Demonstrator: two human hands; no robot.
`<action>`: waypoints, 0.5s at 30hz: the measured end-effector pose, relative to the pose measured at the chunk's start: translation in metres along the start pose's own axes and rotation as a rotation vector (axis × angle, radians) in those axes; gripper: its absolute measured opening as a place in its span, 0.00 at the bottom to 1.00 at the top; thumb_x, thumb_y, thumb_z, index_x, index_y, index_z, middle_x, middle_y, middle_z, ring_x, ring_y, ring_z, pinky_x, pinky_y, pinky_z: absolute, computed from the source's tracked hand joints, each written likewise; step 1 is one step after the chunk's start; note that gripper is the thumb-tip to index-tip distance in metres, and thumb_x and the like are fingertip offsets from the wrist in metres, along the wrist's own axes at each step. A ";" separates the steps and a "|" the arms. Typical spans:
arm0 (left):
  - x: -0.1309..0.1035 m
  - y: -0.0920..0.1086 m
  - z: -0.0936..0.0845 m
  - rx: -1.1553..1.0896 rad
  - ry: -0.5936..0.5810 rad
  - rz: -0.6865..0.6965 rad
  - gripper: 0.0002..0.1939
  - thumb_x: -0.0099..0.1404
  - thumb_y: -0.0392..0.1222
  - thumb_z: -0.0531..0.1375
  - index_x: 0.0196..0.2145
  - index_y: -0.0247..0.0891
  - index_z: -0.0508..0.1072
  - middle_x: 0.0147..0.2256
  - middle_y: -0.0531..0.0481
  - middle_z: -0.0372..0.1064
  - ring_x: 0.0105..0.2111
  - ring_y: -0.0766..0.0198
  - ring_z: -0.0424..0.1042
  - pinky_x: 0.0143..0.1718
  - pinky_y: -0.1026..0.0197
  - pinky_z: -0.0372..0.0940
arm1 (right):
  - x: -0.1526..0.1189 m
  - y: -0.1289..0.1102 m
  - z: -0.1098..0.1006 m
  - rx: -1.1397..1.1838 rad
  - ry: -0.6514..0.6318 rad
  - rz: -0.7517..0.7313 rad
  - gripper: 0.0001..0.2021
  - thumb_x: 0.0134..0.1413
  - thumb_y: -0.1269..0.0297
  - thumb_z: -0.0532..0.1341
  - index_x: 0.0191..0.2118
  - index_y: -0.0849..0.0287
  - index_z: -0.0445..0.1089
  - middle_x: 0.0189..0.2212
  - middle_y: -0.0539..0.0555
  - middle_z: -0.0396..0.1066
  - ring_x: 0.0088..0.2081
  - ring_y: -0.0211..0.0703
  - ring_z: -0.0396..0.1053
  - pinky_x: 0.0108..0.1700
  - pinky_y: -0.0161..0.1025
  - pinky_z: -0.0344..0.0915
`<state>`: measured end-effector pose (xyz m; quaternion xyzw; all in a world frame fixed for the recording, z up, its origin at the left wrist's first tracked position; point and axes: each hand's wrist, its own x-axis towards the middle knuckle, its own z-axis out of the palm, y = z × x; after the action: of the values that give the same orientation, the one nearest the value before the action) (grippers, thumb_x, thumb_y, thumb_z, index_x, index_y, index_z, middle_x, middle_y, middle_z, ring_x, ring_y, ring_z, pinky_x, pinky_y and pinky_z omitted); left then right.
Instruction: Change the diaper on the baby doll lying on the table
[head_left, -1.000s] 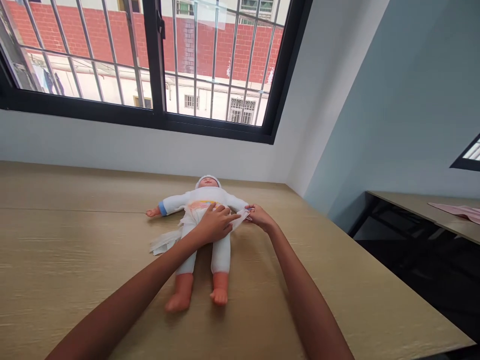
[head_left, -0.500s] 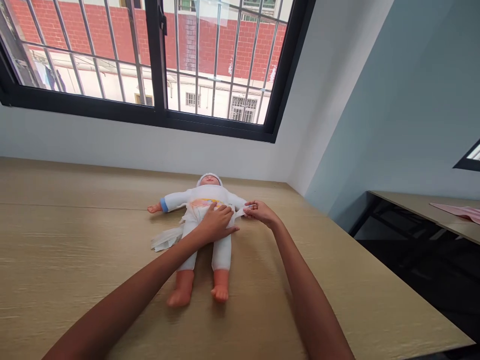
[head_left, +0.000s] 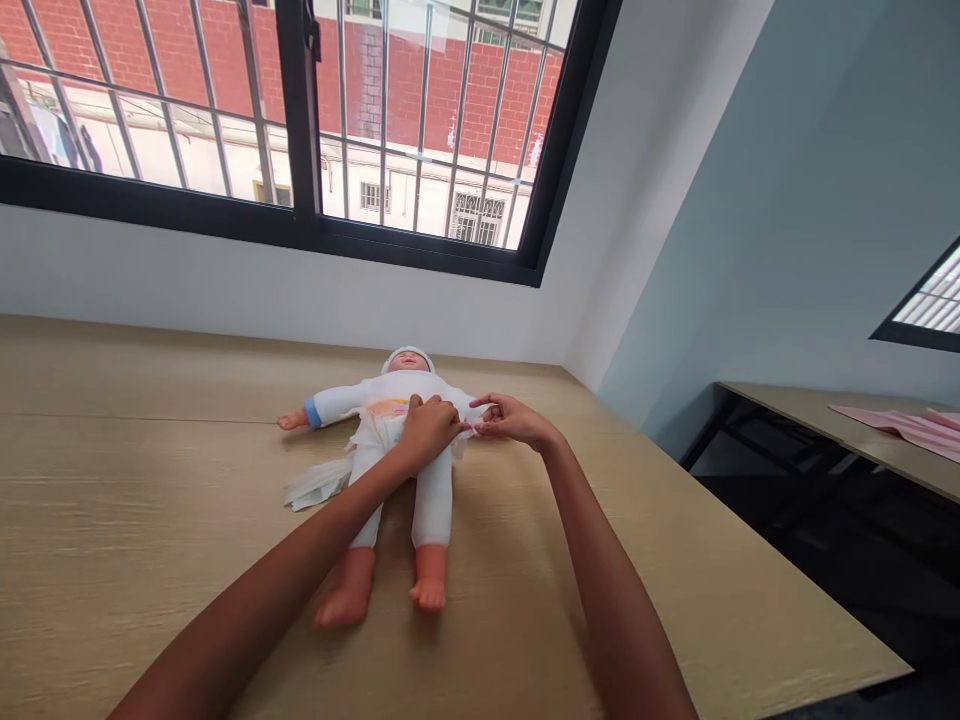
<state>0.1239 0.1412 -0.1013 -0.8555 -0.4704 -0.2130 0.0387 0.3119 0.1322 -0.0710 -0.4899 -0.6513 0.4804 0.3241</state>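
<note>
Doll [head_left: 397,440] on its back mid-table [head_left: 150,520] | left hand [head_left: 429,428] flat on soft diaper [head_left: 375,432] | right hand [head_left: 510,420] pinches the side tab — likely light, floppy, best held at edges.

Your baby doll [head_left: 397,440] in white lies face-up mid-table, head toward the far edge, diaper [head_left: 330,478] loose at its hips.

Both hands [head_left: 465,428] on doll's [head_left: 394,440] diaper [head_left: 375,432]
</note>
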 end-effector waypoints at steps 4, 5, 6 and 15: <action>-0.001 -0.001 0.002 0.001 0.017 -0.029 0.14 0.70 0.47 0.59 0.46 0.34 0.73 0.45 0.45 0.72 0.45 0.58 0.73 0.49 0.48 0.69 | -0.002 -0.007 0.012 -0.002 -0.038 -0.030 0.09 0.61 0.67 0.64 0.46 0.63 0.70 0.36 0.50 0.73 0.35 0.38 0.73 0.39 0.39 0.74; -0.002 -0.001 0.002 0.006 0.021 -0.028 0.13 0.70 0.47 0.59 0.46 0.34 0.73 0.46 0.45 0.72 0.45 0.58 0.73 0.49 0.48 0.69 | -0.002 -0.008 0.015 -0.003 -0.040 -0.033 0.09 0.61 0.67 0.64 0.46 0.63 0.71 0.35 0.50 0.73 0.35 0.38 0.73 0.39 0.39 0.74; -0.002 0.000 0.001 0.012 0.027 -0.025 0.13 0.70 0.47 0.59 0.47 0.34 0.73 0.46 0.45 0.72 0.45 0.58 0.73 0.49 0.48 0.70 | -0.002 -0.010 0.017 -0.006 -0.033 -0.032 0.09 0.62 0.67 0.64 0.46 0.63 0.71 0.35 0.50 0.73 0.34 0.37 0.73 0.38 0.39 0.74; -0.029 0.016 -0.007 0.140 0.079 0.120 0.13 0.71 0.45 0.59 0.48 0.34 0.73 0.47 0.45 0.72 0.49 0.55 0.72 0.54 0.44 0.66 | 0.011 -0.007 0.017 0.012 0.260 0.078 0.11 0.64 0.62 0.61 0.48 0.62 0.69 0.39 0.52 0.72 0.34 0.36 0.71 0.34 0.37 0.73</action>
<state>0.1214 0.1078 -0.1046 -0.8682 -0.4302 -0.2105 0.1299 0.2908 0.1374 -0.0708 -0.5710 -0.5813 0.4288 0.3900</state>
